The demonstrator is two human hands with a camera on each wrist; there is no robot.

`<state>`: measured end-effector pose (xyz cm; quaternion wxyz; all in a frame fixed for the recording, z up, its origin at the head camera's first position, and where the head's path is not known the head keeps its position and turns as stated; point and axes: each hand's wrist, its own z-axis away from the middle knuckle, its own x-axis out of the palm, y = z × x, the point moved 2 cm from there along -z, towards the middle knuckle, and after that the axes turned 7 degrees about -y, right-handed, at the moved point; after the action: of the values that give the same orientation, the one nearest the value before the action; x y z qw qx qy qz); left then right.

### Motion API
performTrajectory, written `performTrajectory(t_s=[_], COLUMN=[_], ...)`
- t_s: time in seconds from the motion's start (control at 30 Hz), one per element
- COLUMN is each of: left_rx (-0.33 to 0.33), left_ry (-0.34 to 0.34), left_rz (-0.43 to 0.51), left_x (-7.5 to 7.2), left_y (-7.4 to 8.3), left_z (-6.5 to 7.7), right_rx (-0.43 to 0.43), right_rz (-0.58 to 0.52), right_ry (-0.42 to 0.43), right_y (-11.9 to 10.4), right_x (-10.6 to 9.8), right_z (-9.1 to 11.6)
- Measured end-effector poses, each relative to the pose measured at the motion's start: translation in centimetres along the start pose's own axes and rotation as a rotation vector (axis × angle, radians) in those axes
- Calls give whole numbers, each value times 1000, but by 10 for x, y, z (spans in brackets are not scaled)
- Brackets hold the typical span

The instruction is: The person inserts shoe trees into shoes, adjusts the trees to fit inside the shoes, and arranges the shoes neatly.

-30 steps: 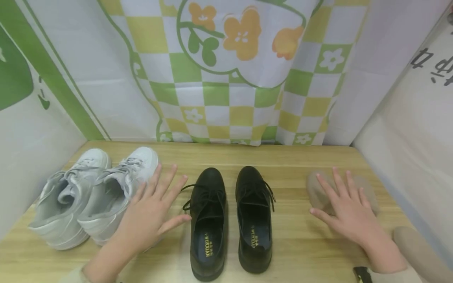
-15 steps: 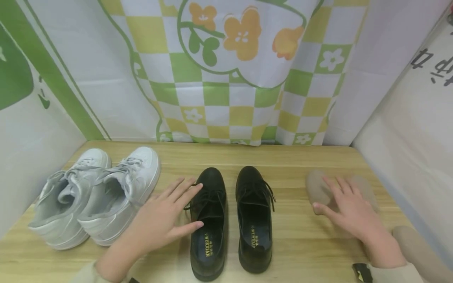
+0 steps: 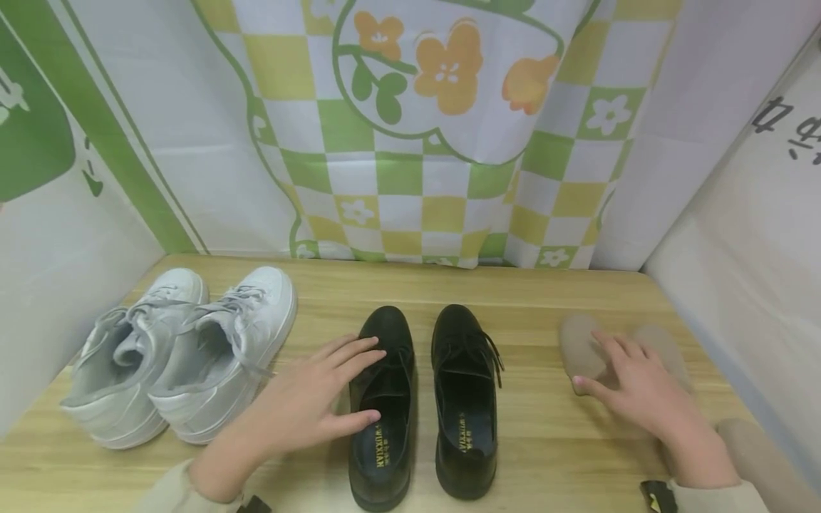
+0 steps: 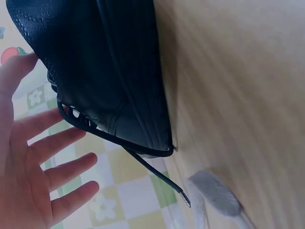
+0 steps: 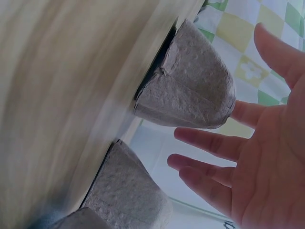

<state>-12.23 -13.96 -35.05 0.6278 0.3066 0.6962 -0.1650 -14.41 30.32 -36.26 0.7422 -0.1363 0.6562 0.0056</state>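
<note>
My left hand [image 3: 301, 410] hovers over the left black lace-up shoe [image 3: 388, 322], fingers spread and holding nothing. In the left wrist view the fingers [image 4: 66, 171] reach past the side of that black shoe [image 4: 100, 62], close to its dangling lace [image 4: 155, 171]. The right black shoe [image 3: 467, 474] stands beside it. My right hand [image 3: 641, 392] is over two beige, rounded shoe-shaped inserts [image 3: 575, 340]. In the right wrist view a rough, pulp-like insert [image 5: 190, 86] overlaps the index finger; the hand [image 5: 271, 157] has its fingers apart.
A pair of white sneakers [image 3: 192, 410] stands at the left on the wooden board [image 3: 410, 281]. Another beige piece [image 3: 763, 452] lies at the front right. A checked flower cloth [image 3: 398, 171] hangs behind, and white panels [image 3: 750, 235] rise at the sides.
My left hand has moved right, from beside the white sneaker to over the left black shoe. The right hand has drawn slightly nearer and its fingers bend more. The head view has shifted slightly.
</note>
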Motion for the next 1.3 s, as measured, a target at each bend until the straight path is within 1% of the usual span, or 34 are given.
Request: performTrajectory(t_s=[0.23, 0.43, 0.67, 0.8, 0.97, 1.3], left_rx=[4, 17, 18, 15, 0, -7], left_ry=[-9, -3, -34, -40, -48, -82], left_rz=[8, 29, 51, 64, 84, 105], left_x=[0, 0, -1, -2, -2, -1], left_y=[-3, -6, -6, -7, -10, -10], left_z=[-4, -7, -8, -8, -8, -10], right_rx=[14, 24, 53, 33, 15, 81], right_rz=[-9, -10, 0, -6, -43, -83], right_ry=[-14, 1, -4, -6, -29, -79], right_y=[0, 3, 7, 7, 6, 6], right_x=[1, 2, 4, 3, 2, -1], right_z=[0, -2, -1, -5, -9, -5])
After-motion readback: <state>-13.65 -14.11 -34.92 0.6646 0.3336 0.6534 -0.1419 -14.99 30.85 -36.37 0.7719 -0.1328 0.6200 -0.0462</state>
